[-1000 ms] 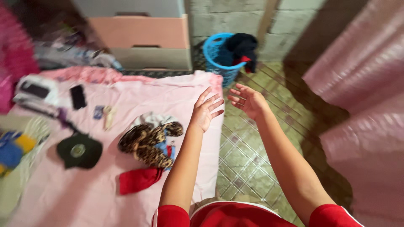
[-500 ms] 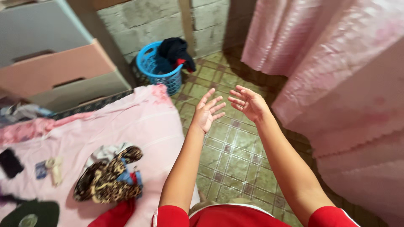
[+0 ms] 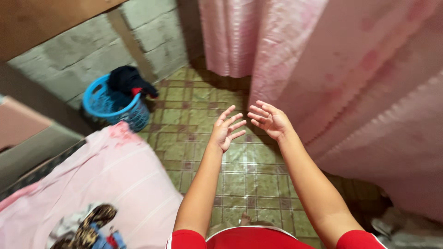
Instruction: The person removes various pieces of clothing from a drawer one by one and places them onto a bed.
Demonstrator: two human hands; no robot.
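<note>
Right now the biggest thing before you is the pink curtain (image 3: 350,78), which hangs across the far and right side of the scene and falls to the green tiled floor (image 3: 240,175). On the near left lies a pink sheet (image 3: 110,184), with a small heap of clothes, one piece in a leopard print (image 3: 92,226), at its near edge. Far left, against the grey block wall (image 3: 92,46), stands a blue laundry basket (image 3: 113,108) with dark clothing draped over its rim. Your two arms reach out over the bare tiles between the sheet and the curtain. Your left hand (image 3: 226,131) is spread wide, fingers apart and pointing to the far side, and holds nothing. Your right hand (image 3: 270,121) is open as well, fingers loosely curled toward the left one, also empty; the two are near each other but apart. The curtain lies just beside and to the right of your right hand, which is the nearer of the two to it, and its folds run up and down. The basket is well apart, to the far left of your left hand.
</note>
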